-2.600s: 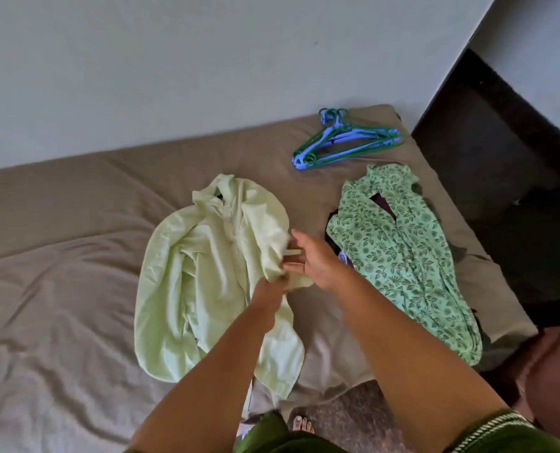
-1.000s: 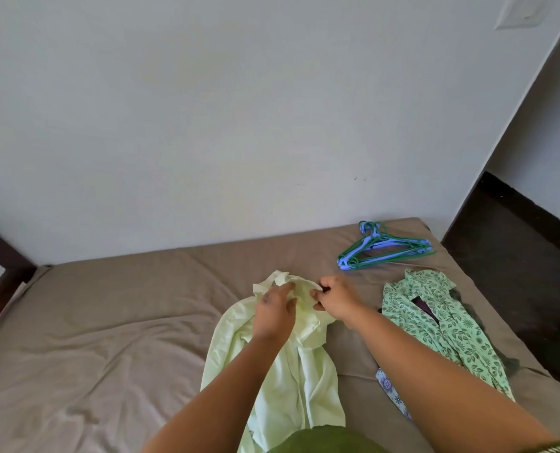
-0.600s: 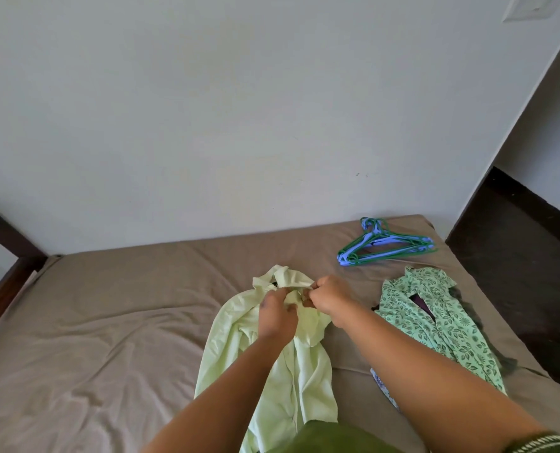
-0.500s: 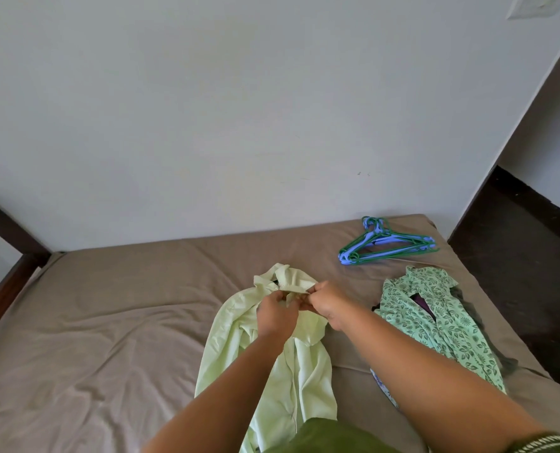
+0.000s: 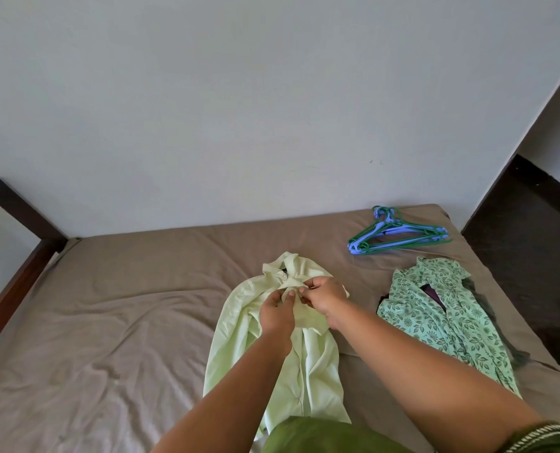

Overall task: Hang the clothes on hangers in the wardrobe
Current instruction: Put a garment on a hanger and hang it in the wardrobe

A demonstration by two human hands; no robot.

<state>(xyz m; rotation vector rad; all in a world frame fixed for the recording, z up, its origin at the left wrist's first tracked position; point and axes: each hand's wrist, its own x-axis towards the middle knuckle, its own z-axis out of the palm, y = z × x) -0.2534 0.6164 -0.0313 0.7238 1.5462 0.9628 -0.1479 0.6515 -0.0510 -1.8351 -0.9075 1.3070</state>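
Both hands meet at the neck of the shirt: the left hand [image 5: 277, 310] and the right hand [image 5: 324, 294] each have fingers curled in, pinching the placket just below the collar, apparently working a button.

The bed with its brown sheet [image 5: 115, 308] carries everything. The pale green button-up shirt [image 5: 308, 364] lies flat along the bed's middle, collar toward the wall. The green leaf-print garment [image 5: 435, 308] lies crumpled toward the bed's right edge. The stack of blue and green plastic hangers [image 5: 399, 235] sits at the bed's far right corner.

Risk: with the neck buttoned shut, a hanger may be harder to feed in, and the thin placket could slip from the pinch.
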